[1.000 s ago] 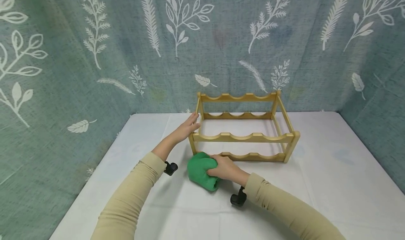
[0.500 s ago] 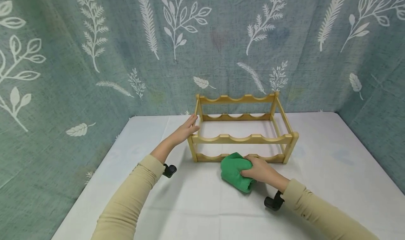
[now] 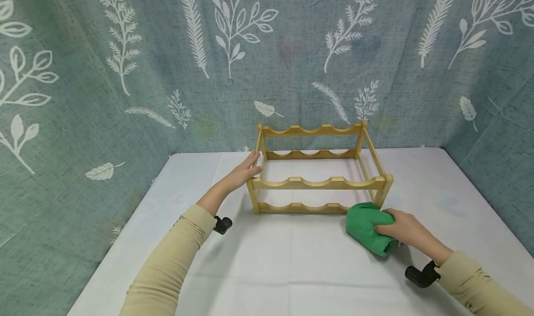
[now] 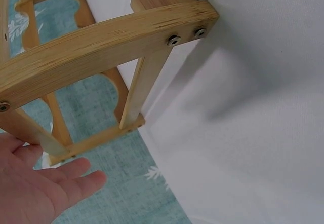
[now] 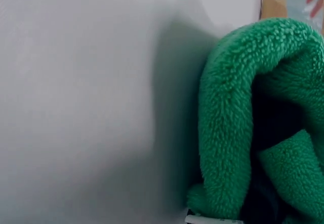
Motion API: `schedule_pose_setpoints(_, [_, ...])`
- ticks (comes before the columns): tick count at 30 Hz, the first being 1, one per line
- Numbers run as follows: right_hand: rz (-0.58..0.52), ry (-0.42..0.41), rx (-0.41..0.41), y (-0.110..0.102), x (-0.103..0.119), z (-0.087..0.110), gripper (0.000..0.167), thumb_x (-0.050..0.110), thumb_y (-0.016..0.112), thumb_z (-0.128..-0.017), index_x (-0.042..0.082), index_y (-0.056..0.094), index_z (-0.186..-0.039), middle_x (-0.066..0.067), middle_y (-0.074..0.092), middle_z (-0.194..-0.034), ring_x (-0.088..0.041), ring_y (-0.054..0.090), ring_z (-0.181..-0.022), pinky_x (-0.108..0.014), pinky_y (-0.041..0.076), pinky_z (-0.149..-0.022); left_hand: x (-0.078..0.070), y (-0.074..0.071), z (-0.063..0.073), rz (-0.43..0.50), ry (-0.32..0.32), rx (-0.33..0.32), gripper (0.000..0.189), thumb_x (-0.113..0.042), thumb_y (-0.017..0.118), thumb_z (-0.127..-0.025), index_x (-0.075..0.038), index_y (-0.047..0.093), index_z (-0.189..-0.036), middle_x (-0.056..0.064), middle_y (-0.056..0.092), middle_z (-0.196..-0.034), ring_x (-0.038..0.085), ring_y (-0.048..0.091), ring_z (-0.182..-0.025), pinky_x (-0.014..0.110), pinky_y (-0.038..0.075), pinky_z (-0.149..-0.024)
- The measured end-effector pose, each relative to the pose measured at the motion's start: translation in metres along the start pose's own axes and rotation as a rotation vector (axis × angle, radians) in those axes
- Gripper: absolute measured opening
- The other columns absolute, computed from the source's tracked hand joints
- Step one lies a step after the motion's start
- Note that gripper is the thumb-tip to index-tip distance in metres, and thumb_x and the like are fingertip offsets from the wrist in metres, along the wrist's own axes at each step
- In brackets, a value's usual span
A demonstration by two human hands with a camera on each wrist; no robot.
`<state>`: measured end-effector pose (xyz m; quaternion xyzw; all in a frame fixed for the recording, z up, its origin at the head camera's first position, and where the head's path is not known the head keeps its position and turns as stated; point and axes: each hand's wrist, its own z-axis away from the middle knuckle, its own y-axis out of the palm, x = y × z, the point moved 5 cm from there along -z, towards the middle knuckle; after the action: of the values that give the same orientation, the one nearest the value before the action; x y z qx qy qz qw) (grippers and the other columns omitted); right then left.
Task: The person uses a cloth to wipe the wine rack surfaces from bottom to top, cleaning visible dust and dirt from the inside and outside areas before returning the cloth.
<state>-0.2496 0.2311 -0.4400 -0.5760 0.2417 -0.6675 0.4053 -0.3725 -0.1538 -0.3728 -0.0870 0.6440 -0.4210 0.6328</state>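
A light wooden rack [image 3: 319, 183] with scalloped rails stands toward the back of the table. My left hand [image 3: 241, 173] rests at its left side, fingers mostly straight along the side rail. In the left wrist view, some fingers [image 4: 83, 179] extend past the wooden side frame [image 4: 106, 46]. Down by the rack's front right corner, my right hand [image 3: 403, 227] grips a bunched green cloth [image 3: 367, 227], which overlaps the lower front rail in the head view. Up close in the right wrist view, the cloth [image 5: 228, 97] is fluffy and folded over on itself, with a white tag at its edge.
A white cloth [image 3: 258, 265] covers the table. Behind and at both sides hangs a green-blue curtain [image 3: 292, 89] with white leaf prints. A black wrist camera [image 3: 223, 224] sits under the left wrist, another camera [image 3: 421, 274] under the right.
My right hand has carried the green cloth rightward along the rack's front, from the left corner to the right corner. The left hand and the rack stay in place.
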Motion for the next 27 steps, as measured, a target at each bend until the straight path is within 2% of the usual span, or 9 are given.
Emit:
schedule_pose_setpoints(2, [-0.008,0.015,-0.004,-0.005,-0.005,0.004,0.066,0.033,0.062,-0.081,-0.013,0.043,-0.125,-0.033,0.054,-0.109,-0.026,0.055,-0.076,-0.034,0.046,-0.054,0.000,0.001,0.000,0.002,-0.004,-0.004,0.065,-0.040,0.035,-0.097,-0.015,0.004,-0.149,0.004,-0.012,-0.154,0.030,-0.007,-0.140,0.060,0.007,-0.107])
schedule_pose_setpoints(5, [-0.001,0.003,-0.009,-0.006,-0.006,0.005,0.066,0.032,0.062,-0.082,-0.014,0.043,-0.125,-0.034,0.053,-0.111,-0.029,0.057,-0.080,-0.037,0.048,-0.058,-0.001,0.001,0.000,0.003,-0.010,-0.012,0.066,-0.039,0.036,-0.097,-0.014,0.005,-0.149,0.005,-0.011,-0.154,0.029,-0.007,-0.140,0.059,0.006,-0.107])
schedule_pose_setpoints(10, [0.015,-0.060,0.005,0.005,0.016,0.001,0.067,0.033,0.064,-0.081,-0.011,0.044,-0.127,-0.032,0.054,-0.114,-0.037,0.057,-0.095,-0.045,0.049,-0.070,-0.002,0.000,0.001,0.008,-0.016,-0.017,0.066,-0.039,0.038,-0.096,-0.015,0.005,-0.149,0.004,-0.011,-0.154,0.030,-0.006,-0.140,0.060,0.006,-0.107])
schedule_pose_setpoints(14, [-0.034,-0.118,0.015,0.023,0.050,-0.011,0.066,0.033,0.066,-0.079,-0.004,0.047,-0.129,-0.026,0.056,-0.115,-0.031,0.057,-0.095,-0.043,0.049,-0.072,-0.003,0.000,0.001,0.016,-0.006,-0.010,0.066,-0.040,0.038,-0.097,-0.016,0.005,-0.149,0.005,-0.011,-0.154,0.031,-0.006,-0.140,0.061,0.006,-0.107])
schedule_pose_setpoints(20, [-0.140,-0.215,0.070,0.068,0.123,-0.044,0.061,0.032,0.067,-0.076,0.005,0.052,-0.129,-0.015,0.060,-0.114,-0.021,0.056,-0.091,-0.037,0.048,-0.073,-0.003,0.001,0.000,0.021,-0.005,-0.005,0.066,-0.041,0.037,-0.096,-0.017,0.006,-0.149,0.004,-0.011,-0.154,0.029,-0.006,-0.140,0.059,0.007,-0.107])
schedule_pose_setpoints(24, [-0.212,-0.269,0.136,0.103,0.168,-0.062,0.056,0.033,0.066,-0.076,0.006,0.056,-0.123,-0.010,0.062,-0.102,-0.017,0.056,-0.078,-0.032,0.048,-0.062,-0.003,0.001,0.002,0.026,-0.008,-0.001,0.066,-0.040,0.038,-0.096,-0.017,0.006,-0.149,0.004,-0.011,-0.154,0.029,-0.005,-0.140,0.058,0.008,-0.108])
schedule_pose_setpoints(27, [-0.252,-0.307,0.174,0.124,0.191,-0.071,0.049,0.033,0.065,-0.076,0.004,0.059,-0.115,-0.007,0.062,-0.091,-0.016,0.056,-0.070,-0.029,0.047,-0.055,-0.002,0.000,0.004,0.026,-0.007,-0.003,0.067,-0.040,0.039,-0.096,-0.017,0.006,-0.149,0.003,-0.011,-0.154,0.029,-0.005,-0.140,0.059,0.009,-0.108])
